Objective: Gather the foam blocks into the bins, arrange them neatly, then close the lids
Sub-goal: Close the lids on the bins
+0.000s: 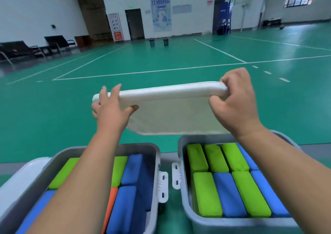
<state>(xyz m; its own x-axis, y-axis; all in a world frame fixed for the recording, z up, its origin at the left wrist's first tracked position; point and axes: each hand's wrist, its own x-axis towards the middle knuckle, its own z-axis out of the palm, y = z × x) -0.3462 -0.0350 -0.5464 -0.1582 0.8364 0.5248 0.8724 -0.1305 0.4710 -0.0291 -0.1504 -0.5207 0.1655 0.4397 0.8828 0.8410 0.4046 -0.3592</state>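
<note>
A: Nearest us, are both bins packed?

B: The left bin [155, 155] and the right bin [180, 144] sit side by side, and the foam blocks [207, 194] lie in rows inside them. In the right one they look level and below the rim. Nothing seems to stick up and foul a lid.

A: And the lid itself?

B: The lid [172, 115] is in the air over the far wall of the right bin. The left hand [111, 108] pinches its left end, fingers [114, 90] over the top edge and thumb on the face. The right hand [232, 101] is curled tight round the right end.

A: Which way does it lie?

B: Its long axis runs left to right, rising a little to the right. It stands on edge, the thick rim up and away, the flat face towards us, the lower edge hanging just above the bin.

A: So how should it go on?

B: I'd tip the top edge towards us until it lies flat and square its corners to the bin. Then lower it evenly and press down near the white latches [176, 175]. A second lid [16, 181] waits beside the left bin.

A: Beyond that?

B: Only the green floor [161, 59].
</note>
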